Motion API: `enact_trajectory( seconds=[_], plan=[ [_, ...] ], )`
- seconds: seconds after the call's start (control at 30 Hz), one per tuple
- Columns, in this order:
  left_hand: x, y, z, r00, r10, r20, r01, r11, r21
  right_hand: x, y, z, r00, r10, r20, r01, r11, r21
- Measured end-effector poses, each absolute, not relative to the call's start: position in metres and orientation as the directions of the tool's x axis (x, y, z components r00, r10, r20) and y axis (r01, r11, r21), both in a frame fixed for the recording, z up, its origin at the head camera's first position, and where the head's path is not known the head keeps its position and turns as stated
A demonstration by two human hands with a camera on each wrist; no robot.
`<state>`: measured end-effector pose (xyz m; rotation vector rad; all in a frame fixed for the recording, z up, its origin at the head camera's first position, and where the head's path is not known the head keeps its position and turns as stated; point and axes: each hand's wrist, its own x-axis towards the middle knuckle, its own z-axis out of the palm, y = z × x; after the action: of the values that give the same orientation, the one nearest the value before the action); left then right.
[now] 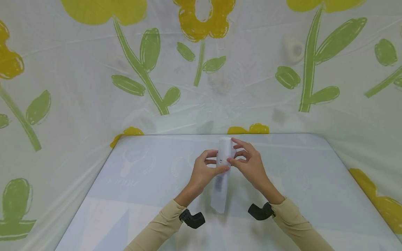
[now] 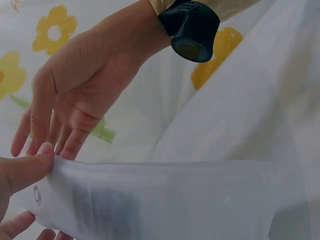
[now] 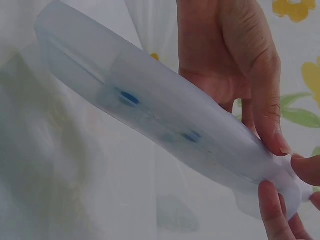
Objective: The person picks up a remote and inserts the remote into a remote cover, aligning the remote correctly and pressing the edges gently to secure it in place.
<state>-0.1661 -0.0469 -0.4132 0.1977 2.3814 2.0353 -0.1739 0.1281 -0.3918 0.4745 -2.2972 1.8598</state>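
A frosted, see-through plastic sleeve, rolled or folded into a long narrow shape, stands tilted between both hands over the table. My left hand grips its left side, thumb across the front and fingers behind. On the right edge, higher up, my right hand pinches it between thumb and fingers. A small slot-like mark shows near the held end in the left wrist view. Through the plastic, a dark patch appears there. Blue marks show on the other face in the right wrist view.
A pale, smooth table lies under the hands. Behind it and at its sides hangs a white curtain with yellow flowers and green leaves. Each wrist carries a black camera mount, below the hands.
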Motion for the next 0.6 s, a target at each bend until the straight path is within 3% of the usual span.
enact_trajectory(
  seconds=[0.37, 0.6],
  plan=[
    [-0.16, -0.047, -0.404, -0.994, 0.097, 0.049, 0.056, 0.07, 0.996, -0.176, 0.132, -0.397, -0.933, -0.19, 0.305, -0.324, 0.079, -0.943],
    [-0.166, -0.05, -0.415, -0.986, 0.167, -0.012, -0.024, -0.07, 0.997, -0.177, 0.135, -0.4, -0.94, -0.221, 0.26, -0.277, 0.049, -0.96]
  ],
)
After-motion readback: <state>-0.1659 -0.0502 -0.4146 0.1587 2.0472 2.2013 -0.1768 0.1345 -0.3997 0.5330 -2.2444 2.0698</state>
